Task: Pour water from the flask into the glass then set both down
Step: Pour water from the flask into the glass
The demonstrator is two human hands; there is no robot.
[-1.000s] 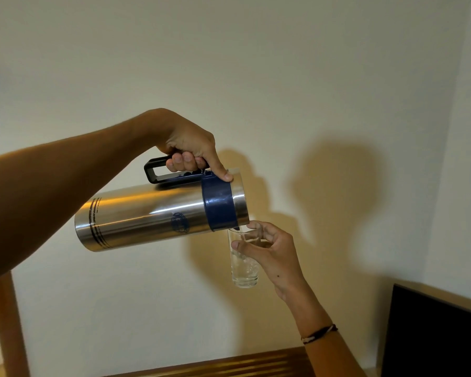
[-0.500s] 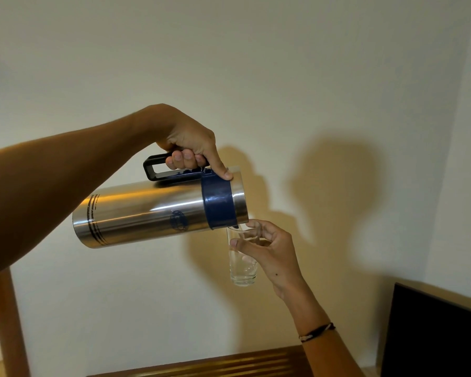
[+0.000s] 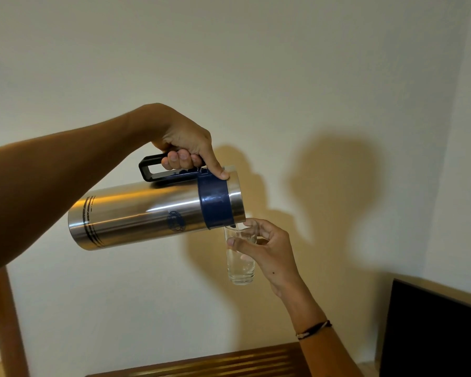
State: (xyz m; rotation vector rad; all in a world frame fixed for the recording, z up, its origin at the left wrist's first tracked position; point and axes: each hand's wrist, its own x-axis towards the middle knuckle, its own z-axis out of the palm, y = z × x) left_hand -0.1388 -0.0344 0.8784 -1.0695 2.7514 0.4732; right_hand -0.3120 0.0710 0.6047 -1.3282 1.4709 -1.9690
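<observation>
A steel flask (image 3: 136,216) with a dark blue collar and a black handle lies almost level in the air, its mouth tipped down to the right. My left hand (image 3: 185,145) grips that handle from above, thumb pressed on the collar. Right under the mouth stands a clear glass (image 3: 241,268), held upright in the air. My right hand (image 3: 269,251) wraps it from the right, near the rim. Some water shows in the glass; how full it is cannot be told.
A pale wall fills the background. A ribbed wooden surface (image 3: 229,363) runs along the bottom edge below the hands. A black screen (image 3: 433,330) stands at the lower right. A wooden post (image 3: 8,322) rises at the lower left.
The flask's base has risen a little, so it tilts slightly more toward the glass. Both hands keep their grips and have barely shifted.
</observation>
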